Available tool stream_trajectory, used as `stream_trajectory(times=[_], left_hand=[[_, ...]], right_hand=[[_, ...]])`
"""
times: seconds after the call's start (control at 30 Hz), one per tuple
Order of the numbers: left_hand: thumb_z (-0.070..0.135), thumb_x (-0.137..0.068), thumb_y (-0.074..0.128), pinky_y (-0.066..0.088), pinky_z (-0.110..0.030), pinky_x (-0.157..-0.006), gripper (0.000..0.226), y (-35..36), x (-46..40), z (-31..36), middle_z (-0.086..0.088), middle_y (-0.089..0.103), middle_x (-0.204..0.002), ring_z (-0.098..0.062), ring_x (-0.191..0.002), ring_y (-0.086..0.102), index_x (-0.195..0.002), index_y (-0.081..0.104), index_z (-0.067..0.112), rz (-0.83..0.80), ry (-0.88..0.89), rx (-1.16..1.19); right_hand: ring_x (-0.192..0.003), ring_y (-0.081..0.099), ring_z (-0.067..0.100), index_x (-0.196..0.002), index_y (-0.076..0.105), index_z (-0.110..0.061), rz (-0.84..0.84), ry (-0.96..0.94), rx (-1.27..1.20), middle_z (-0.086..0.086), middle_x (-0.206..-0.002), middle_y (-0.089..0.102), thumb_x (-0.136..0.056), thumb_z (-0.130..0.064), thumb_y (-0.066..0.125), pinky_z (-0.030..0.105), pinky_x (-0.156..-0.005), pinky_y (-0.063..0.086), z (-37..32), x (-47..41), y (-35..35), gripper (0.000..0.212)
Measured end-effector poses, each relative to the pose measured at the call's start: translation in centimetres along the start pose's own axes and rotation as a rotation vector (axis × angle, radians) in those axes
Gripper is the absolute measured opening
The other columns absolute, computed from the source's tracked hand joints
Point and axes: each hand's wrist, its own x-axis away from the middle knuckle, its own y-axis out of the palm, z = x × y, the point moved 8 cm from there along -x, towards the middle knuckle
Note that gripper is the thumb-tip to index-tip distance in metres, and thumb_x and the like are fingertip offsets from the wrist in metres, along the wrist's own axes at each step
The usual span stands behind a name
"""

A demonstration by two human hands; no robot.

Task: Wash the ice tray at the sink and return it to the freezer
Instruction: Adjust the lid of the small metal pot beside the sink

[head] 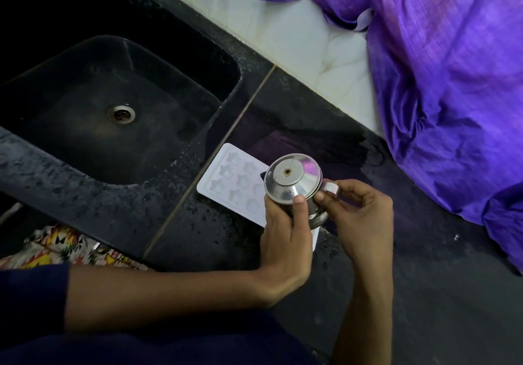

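There the black sink [85, 127] stood beside the wet bench [396, 279] where the ice tray [226, 183] lay. My left hand [283, 240] gripped a steel pot [291, 183]; my right hand [365, 217] pinched its handle [329, 188]. Washing looked done; next I judged I'd fill the tray, pouring steadily.

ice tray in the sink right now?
No, the ice tray lies flat on the wet black counter to the right of the sink, partly hidden behind the steel pot both hands hold.

Steel pot [293, 180] w/ lid gripped by left hand [285, 240]; handle pinched by right hand [359, 217], above white ice tray [226, 183] on black counter [410, 279], beside sink [119, 104].
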Motion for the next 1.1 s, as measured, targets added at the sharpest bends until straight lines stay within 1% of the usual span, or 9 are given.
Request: stream_trajectory(times=[0.13,0.27,0.3,0.4,0.5,0.63,0.8,1.03,1.1], left_hand=[[0.046,-0.097,0.026,0.03,-0.019,-0.092,0.053,-0.3,0.7,-0.8,0.006,0.046,-0.142,-0.012,-0.125,0.046,-0.146,0.023,0.025,-0.003,-0.097,-0.005],[0.049,-0.097,0.024,0.031,-0.023,-0.092,0.053,-0.7,1.2,-1.1,0.005,0.046,-0.142,-0.017,-0.126,0.046,-0.145,0.025,0.025,0.009,-0.165,-0.029],[0.049,-0.097,0.024,0.031,-0.023,-0.092,0.053,-0.7,1.2,-1.1,0.005,0.046,-0.142,-0.017,-0.126,0.046,-0.145,0.025,0.025,0.008,-0.171,-0.033],[0.049,-0.097,0.023,0.03,-0.023,-0.091,0.053,-0.7,1.4,-1.1,0.004,0.047,-0.142,-0.017,-0.125,0.046,-0.145,0.025,0.025,0.006,-0.18,-0.038],[0.049,-0.097,0.023,0.03,-0.024,-0.093,0.054,-0.6,1.4,-1.1,0.004,0.046,-0.143,-0.017,-0.126,0.045,-0.145,0.024,0.025,0.004,-0.18,-0.034],[0.049,-0.097,0.022,0.029,-0.023,-0.092,0.053,-0.5,1.4,-1.2,0.005,0.046,-0.142,-0.017,-0.127,0.045,-0.145,0.025,0.026,0.007,-0.179,-0.022],[0.05,-0.097,0.022,0.031,-0.025,-0.096,0.054,-0.5,1.4,-1.3,0.004,0.045,-0.143,-0.017,-0.127,0.045,-0.145,0.024,0.026,0.008,-0.174,-0.016],[0.048,-0.097,0.024,0.029,-0.023,-0.094,0.054,-0.4,1.5,-1.1,0.005,0.044,-0.144,-0.016,-0.127,0.045,-0.147,0.022,0.027,0.004,-0.141,-0.015],[0.048,-0.097,0.025,0.03,-0.023,-0.095,0.054,-0.3,1.4,-1.0,0.005,0.044,-0.144,-0.016,-0.127,0.045,-0.147,0.021,0.027,0.005,-0.118,-0.012]], right_hand=[[-0.069,0.065,-0.002,-0.078,0.071,-0.02,-0.046,-0.018,0.123,-0.007,-0.073,0.07,-0.073,-0.009,0.077,0.007,-0.065,0.048,-0.4,0.4,0.6,0.014],[-0.07,0.066,0.002,-0.078,0.071,-0.022,-0.056,0.0,0.148,-0.006,-0.073,0.07,-0.073,-0.013,0.078,0.009,-0.063,0.048,-0.3,0.7,0.8,0.013],[-0.071,0.067,0.003,-0.079,0.071,-0.022,-0.055,0.012,0.151,-0.005,-0.074,0.07,-0.072,-0.014,0.079,0.011,-0.064,0.05,-0.1,0.7,0.8,0.013],[-0.076,0.068,0.009,-0.081,0.072,-0.022,-0.056,0.034,0.156,-0.003,-0.077,0.071,-0.072,-0.016,0.079,0.024,-0.07,0.055,0.0,0.9,0.7,0.013],[-0.078,0.069,0.009,-0.083,0.071,-0.022,-0.059,0.032,0.168,-0.005,-0.078,0.071,-0.072,-0.017,0.079,0.028,-0.073,0.056,-0.1,1.0,0.7,0.014],[-0.08,0.069,0.013,-0.084,0.071,-0.023,-0.062,0.049,0.168,-0.004,-0.081,0.072,-0.072,-0.018,0.079,0.035,-0.074,0.057,0.0,0.9,0.7,0.016],[-0.078,0.069,0.009,-0.082,0.071,-0.023,-0.066,0.021,0.172,-0.006,-0.077,0.071,-0.073,-0.017,0.078,0.03,-0.074,0.057,-0.4,1.1,0.7,0.013],[-0.072,0.068,0.007,-0.075,0.07,-0.027,-0.053,0.002,0.141,-0.006,-0.072,0.07,-0.073,-0.014,0.078,0.029,-0.074,0.056,-0.6,1.4,0.4,0.015],[-0.07,0.068,0.006,-0.074,0.069,-0.028,-0.055,0.002,0.128,-0.01,-0.071,0.071,-0.073,-0.013,0.078,0.026,-0.073,0.055,-0.7,1.4,0.2,0.017]])
